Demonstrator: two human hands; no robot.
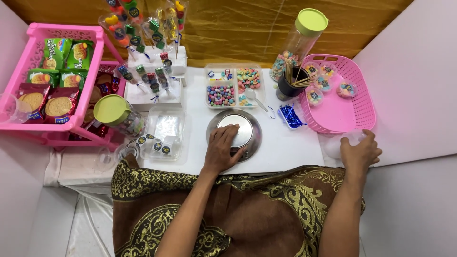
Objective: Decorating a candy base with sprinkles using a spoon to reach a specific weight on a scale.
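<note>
Head view: left hand point(223, 148) lies open on the round scale point(234, 134); right hand point(360, 153) grips a clear cup point(339, 144). Best keep that palm light, the cup upright.

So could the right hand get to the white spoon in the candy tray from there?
Probably yes: the right hand holds a clear cup, but nothing stands between it and the white spoon; only the pink basket lies alongside.

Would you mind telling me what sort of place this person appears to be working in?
Probably a small home sweet-packing station. A divided tray of coloured candies sits behind a round metal scale that the left hand rests on, with a pink basket of filled little tubs and a pink rack of biscuit packs.
</note>
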